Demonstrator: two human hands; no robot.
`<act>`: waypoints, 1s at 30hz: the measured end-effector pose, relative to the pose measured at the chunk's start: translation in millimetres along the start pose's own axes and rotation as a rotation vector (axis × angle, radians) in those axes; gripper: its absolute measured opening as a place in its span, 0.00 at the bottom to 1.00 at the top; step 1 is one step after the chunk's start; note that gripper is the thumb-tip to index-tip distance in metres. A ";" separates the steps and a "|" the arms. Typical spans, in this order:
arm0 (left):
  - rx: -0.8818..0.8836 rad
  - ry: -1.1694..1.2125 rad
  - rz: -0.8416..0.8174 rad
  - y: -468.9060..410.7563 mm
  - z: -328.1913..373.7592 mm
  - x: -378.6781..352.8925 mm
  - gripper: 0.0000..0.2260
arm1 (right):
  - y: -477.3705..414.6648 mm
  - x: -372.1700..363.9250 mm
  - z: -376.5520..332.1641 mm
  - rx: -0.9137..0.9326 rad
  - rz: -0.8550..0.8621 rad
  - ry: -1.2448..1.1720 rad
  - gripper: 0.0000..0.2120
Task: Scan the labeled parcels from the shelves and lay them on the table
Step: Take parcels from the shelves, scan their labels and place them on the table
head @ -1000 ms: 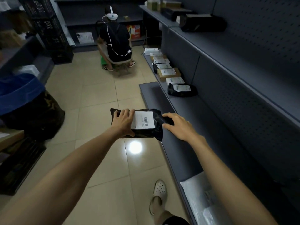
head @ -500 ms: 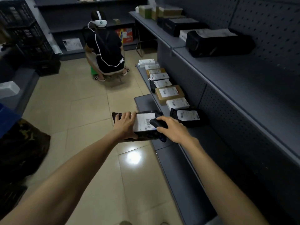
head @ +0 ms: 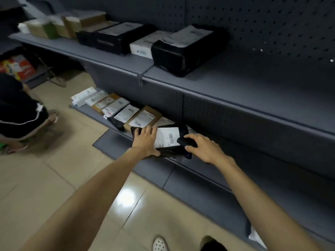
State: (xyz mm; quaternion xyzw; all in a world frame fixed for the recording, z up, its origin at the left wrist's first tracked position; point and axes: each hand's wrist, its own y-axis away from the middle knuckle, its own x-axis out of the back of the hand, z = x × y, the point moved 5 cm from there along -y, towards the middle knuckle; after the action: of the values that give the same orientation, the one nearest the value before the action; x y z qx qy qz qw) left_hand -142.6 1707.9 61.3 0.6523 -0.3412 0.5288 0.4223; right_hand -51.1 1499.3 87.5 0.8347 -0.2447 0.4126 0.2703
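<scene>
Gripping the black plastic mailer parcel with its white barcode label (head: 167, 138) at centre frame, over the lip of the low grey metal shelf (head: 155, 169), the left hand (head: 145, 140) curls round its left end and the right hand (head: 204, 147) pinches its right end. Held only at the ends, the slack bag could sag and crease the barcode, or knock the brown cardboard box (head: 143, 117) just beside it. A second ago it hung over the beige floor tiles (head: 54, 169), well short of that row.

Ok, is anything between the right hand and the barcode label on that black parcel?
Nothing separate. The right hand pinches a dark object that overlaps the right edge of the label; the left hand, gripping the black parcel, leaves the barcode clear.
</scene>
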 end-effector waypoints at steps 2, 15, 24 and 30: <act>-0.102 -0.034 -0.012 -28.5 12.7 -1.1 0.53 | -2.5 1.4 14.2 -0.089 0.052 -0.044 0.25; -0.773 -0.198 -0.187 -102.7 193.4 -55.1 0.54 | 60.9 -24.5 140.5 -0.615 0.191 -0.246 0.24; -0.741 -0.125 -0.251 -115.4 210.1 -79.8 0.55 | 57.7 -31.8 150.5 -0.758 0.258 -0.323 0.25; -0.720 -0.140 -0.220 -109.9 195.1 -111.5 0.55 | 58.7 -66.1 128.8 -0.796 0.313 -0.350 0.23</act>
State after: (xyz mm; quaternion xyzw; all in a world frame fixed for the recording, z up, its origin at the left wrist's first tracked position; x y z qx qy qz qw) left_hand 10.6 1575.0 -85.0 0.5296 -0.4609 0.2810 0.6543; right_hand -52.1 1384.4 -18.3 0.6760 -0.5492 0.1752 0.4590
